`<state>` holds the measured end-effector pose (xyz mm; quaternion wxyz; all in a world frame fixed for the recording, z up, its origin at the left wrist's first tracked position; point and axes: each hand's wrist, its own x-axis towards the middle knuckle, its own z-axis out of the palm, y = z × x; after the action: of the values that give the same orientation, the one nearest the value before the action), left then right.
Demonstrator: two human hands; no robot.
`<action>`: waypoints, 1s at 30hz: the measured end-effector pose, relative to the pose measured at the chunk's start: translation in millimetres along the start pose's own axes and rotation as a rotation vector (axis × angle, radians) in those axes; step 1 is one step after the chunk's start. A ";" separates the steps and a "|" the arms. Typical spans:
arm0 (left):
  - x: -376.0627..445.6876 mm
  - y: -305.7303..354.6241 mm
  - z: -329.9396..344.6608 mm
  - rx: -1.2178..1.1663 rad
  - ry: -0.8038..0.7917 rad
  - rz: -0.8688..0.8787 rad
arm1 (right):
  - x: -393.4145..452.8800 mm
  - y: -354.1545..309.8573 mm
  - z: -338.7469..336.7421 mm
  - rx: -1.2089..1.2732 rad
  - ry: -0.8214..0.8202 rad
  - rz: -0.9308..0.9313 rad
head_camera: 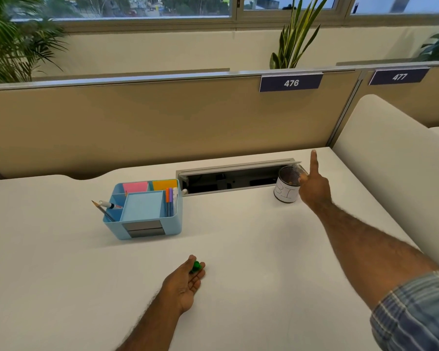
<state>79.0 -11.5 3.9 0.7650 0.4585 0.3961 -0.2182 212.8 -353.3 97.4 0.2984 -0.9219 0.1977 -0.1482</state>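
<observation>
My left hand point(185, 283) rests low on the white desk point(61, 274), thumb up, and pinches a small shiny green piece point(196, 266) between thumb and fingertips. My right hand point(314, 184) is stretched out to the right side of a mesh metal cup point(287, 188) with a white label marked "BI". Its index finger points straight up and the other fingers are curled at the cup's rim. Something clear and blurred shows at the rim by the thumb; I cannot tell whether the hand holds it.
A light blue desk organiser point(143, 211) holds pink, orange and blue sticky notes, a pencil, a marker and pens. Behind it lies an open cable slot point(233, 178) in the desk. A tan partition point(162, 122) closes the back and a white divider point(390, 160) the right.
</observation>
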 end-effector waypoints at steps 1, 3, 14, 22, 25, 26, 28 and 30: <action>-0.2 -0.1 -0.3 -0.001 0.000 0.001 | 3.1 -0.5 -0.6 -0.042 -0.017 0.006; -0.9 0.0 -0.1 -0.001 0.001 0.005 | 10.8 1.3 -1.5 -0.208 -0.107 -0.054; -3.9 -0.8 2.0 0.013 0.010 0.017 | 24.5 -2.5 -9.9 -0.331 -0.190 -0.042; -4.6 -1.0 2.3 0.010 0.012 0.030 | 27.7 -2.0 -11.2 -0.314 -0.161 -0.017; -4.5 -1.4 2.7 0.013 0.011 0.031 | 30.1 1.8 -12.4 -0.328 -0.182 -0.008; -4.5 -1.6 2.7 0.015 0.012 0.032 | 30.1 2.6 -12.2 -0.337 -0.187 -0.010; -4.9 -1.5 3.1 0.019 0.014 0.032 | 30.5 3.7 -10.9 -0.344 -0.169 -0.016; -4.6 -1.6 3.1 0.020 0.015 0.030 | 29.8 3.8 -9.2 -0.332 -0.140 -0.010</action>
<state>76.4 -15.2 7.6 0.7606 0.4736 0.3928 -0.2069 234.4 -374.1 106.8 0.1545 -0.9675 0.1938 -0.0506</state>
